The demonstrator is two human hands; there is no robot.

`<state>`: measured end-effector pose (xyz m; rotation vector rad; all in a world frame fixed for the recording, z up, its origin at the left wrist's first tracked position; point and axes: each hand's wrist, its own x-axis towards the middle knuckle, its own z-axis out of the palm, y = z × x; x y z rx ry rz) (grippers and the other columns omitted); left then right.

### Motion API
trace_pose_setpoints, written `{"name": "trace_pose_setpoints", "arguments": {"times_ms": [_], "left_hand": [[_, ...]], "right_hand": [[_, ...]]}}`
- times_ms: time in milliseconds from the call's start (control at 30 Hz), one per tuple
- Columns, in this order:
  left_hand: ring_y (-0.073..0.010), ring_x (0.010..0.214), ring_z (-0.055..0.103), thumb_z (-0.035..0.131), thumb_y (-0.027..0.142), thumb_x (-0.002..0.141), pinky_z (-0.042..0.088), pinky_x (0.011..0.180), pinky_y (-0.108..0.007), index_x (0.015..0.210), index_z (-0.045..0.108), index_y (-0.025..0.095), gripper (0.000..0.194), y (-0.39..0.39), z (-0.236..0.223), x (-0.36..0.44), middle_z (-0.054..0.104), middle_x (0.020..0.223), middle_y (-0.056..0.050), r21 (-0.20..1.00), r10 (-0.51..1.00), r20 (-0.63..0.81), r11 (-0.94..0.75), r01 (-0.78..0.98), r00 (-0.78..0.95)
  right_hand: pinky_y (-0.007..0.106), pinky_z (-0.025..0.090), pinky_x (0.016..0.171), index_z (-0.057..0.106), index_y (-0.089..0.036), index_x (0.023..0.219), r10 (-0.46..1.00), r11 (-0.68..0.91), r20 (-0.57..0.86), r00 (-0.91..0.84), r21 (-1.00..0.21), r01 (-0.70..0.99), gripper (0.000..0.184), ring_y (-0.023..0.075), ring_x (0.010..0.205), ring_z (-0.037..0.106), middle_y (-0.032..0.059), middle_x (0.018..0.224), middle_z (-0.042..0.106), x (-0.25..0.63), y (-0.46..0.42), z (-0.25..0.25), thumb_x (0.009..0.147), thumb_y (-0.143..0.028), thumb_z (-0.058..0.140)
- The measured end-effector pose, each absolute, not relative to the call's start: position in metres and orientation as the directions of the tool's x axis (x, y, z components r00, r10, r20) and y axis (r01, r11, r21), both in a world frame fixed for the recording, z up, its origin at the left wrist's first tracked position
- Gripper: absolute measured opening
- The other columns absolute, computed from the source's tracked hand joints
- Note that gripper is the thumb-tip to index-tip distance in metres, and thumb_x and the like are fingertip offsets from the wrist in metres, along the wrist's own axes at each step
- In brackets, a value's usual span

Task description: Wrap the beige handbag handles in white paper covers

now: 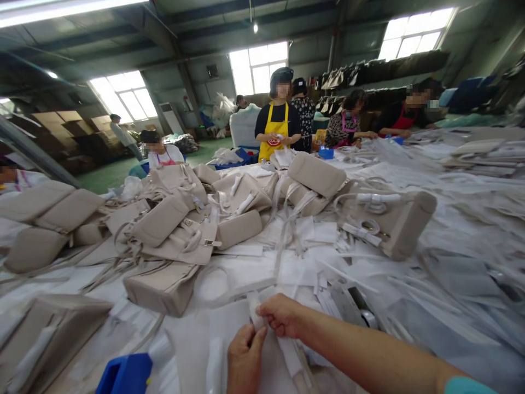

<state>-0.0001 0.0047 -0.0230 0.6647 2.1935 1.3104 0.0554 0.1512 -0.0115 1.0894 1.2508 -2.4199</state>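
Observation:
My left hand (244,358) and my right hand (280,314) meet low in the middle of the head view. Both are closed in a pinch on the same white wrapped strap (256,309), which runs up and away from them across the table and down between them. The right hand grips it from the right, knuckles up. The left hand holds it from below with thumb and fingers. Beige handbags (164,284) lie just beyond the hands, to the left.
Many more beige handbags (315,175) and loose white wrappings (451,273) cover the big table. A blue object (125,375) sits at the bottom left. Several people work at the far side, one in a yellow apron (274,134).

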Motion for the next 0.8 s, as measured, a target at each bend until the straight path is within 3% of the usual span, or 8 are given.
{"name": "trace_pose_setpoints", "arguments": {"times_ms": [133,200,300,367,467,533,633,800], "left_hand": [[-0.0087,0.047,0.039,0.064,0.066,0.073,0.031,0.043,-0.020,0.077,0.061,0.019,0.047,0.001,-0.012,-0.004,0.043,0.052,0.007,0.841,0.643,-0.541,0.425,-0.335,-0.542],[-0.0076,0.045,0.045,0.065,0.065,0.073,0.034,0.040,-0.018,0.092,0.061,0.020,0.049,0.001,-0.005,-0.006,0.051,0.058,0.006,0.681,0.612,-0.695,0.391,-0.620,-0.377],[-0.0100,0.056,0.061,0.071,0.055,0.075,0.045,0.044,-0.017,0.099,0.060,0.018,0.045,0.006,0.000,-0.006,0.066,0.076,-0.003,0.516,0.600,-0.753,0.285,-0.808,-0.269],[-0.0106,0.056,0.063,0.073,0.048,0.076,0.047,0.044,-0.017,0.095,0.060,0.017,0.039,0.012,-0.004,-0.004,0.067,0.074,-0.003,0.517,0.589,-0.746,0.216,-0.828,-0.312],[-0.0095,0.054,0.061,0.072,0.044,0.078,0.047,0.046,-0.017,0.090,0.059,0.018,0.032,0.017,-0.013,0.000,0.065,0.069,0.000,0.602,0.562,-0.711,0.177,-0.779,-0.422],[-0.0099,0.057,0.061,0.072,0.046,0.077,0.046,0.047,-0.018,0.089,0.059,0.018,0.034,0.018,-0.019,0.002,0.065,0.071,0.000,0.656,0.532,-0.696,0.197,-0.728,-0.483],[-0.0108,0.061,0.060,0.072,0.051,0.074,0.044,0.049,-0.018,0.089,0.059,0.018,0.039,0.017,-0.025,0.003,0.060,0.068,0.002,0.731,0.493,-0.662,0.261,-0.630,-0.564],[-0.0116,0.056,0.053,0.061,0.062,0.077,0.042,0.049,-0.022,0.080,0.058,0.019,0.044,0.017,-0.033,0.007,0.056,0.062,0.003,0.829,0.527,-0.558,0.383,-0.407,-0.641]], "right_hand": [[0.018,0.016,0.037,0.046,-0.019,0.060,0.334,-0.490,-0.574,-0.748,-0.783,0.383,0.019,0.0054,0.035,0.027,-0.0090,0.040,0.036,0.056,0.142,-0.022,0.067,-0.022,0.063],[0.018,0.026,0.042,0.052,-0.016,0.058,0.404,-0.344,-0.429,-0.808,-0.890,0.300,0.016,0.0064,0.042,0.038,-0.0061,0.045,0.045,0.057,0.138,-0.031,0.067,-0.022,0.064],[0.019,0.033,0.050,0.060,-0.013,0.063,0.383,-0.075,-0.257,-0.887,-0.966,0.248,0.013,0.0085,0.052,0.047,-0.0028,0.056,0.055,0.060,0.134,-0.042,0.072,-0.022,0.059],[0.020,0.032,0.052,0.062,-0.014,0.065,0.376,0.204,-0.169,-0.911,-0.944,0.259,0.014,0.0099,0.055,0.048,-0.0016,0.059,0.058,0.064,0.133,-0.042,0.075,-0.020,0.055],[0.023,0.035,0.060,0.066,-0.014,0.070,0.319,0.626,-0.048,-0.947,-0.739,0.248,0.016,0.0137,0.065,0.051,0.0036,0.069,0.064,0.072,0.139,-0.034,0.078,-0.021,0.054],[0.025,0.034,0.061,0.068,-0.015,0.072,0.252,0.747,-0.018,-0.968,-0.633,0.206,0.021,0.0149,0.066,0.051,0.0056,0.073,0.065,0.075,0.149,-0.027,0.082,-0.026,0.053],[0.024,0.029,0.056,0.064,-0.015,0.063,0.346,0.657,-0.028,-0.938,-0.706,0.263,0.031,0.0121,0.059,0.044,0.0008,0.060,0.056,0.069,0.167,-0.021,0.086,-0.029,0.048],[0.023,0.021,0.047,0.054,-0.015,0.049,0.497,0.256,-0.312,-0.810,-0.839,0.481,0.044,0.0083,0.047,0.030,-0.0057,0.044,0.030,0.045,0.174,-0.032,0.082,-0.044,0.056]]}}
